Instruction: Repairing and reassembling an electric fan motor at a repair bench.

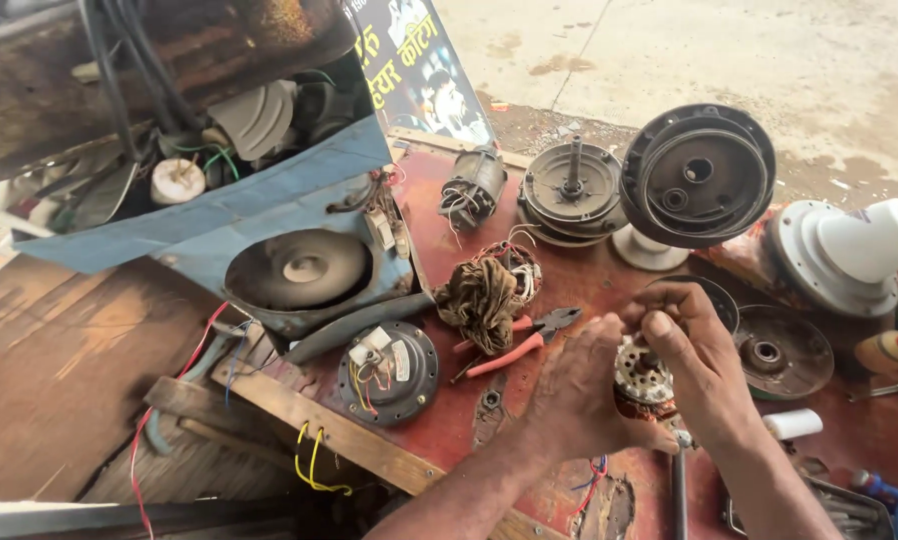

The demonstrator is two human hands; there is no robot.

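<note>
1. A red worktop (pixel 609 290) is seen from above, with old fan parts spread over it. A blue metal box (pixel 269 215) full of wires and parts is leaned at 10 o'clock.
2. A big round motor cover (pixel 697 175) is stood on its edge at 1 o'clock. A flat round motor plate (pixel 572 190) with a short pin is laid just beside it, at 12 o'clock. A white motor housing (pixel 844 255) is laid at 2 o'clock.
3. A black round part (pixel 389 372) with yellow and red wires is laid at 9 o'clock, near the worktop's wooden edge.
4. A brown rag (pixel 481 302) is bunched up near the middle. Red-handled pliers (pixel 527 340) are laid just beside it, close to the hands.
5. A small motor core (pixel 643 378) with copper coils is held up at 4 o'clock, between both hands.
6. It seems the core is being worked on by hand, maybe its wires or its top ring. Small, careful finger moves and a steady hold look to be needed next.
7. The left hand (pixel 584 385) is wrapped around the core's left side, and its grip is closed on it.
8. The right hand (pixel 697 365) is curled over the top and right side. Its thumb is pressed on the core's rim, so this grip is closed on the core too.
</note>
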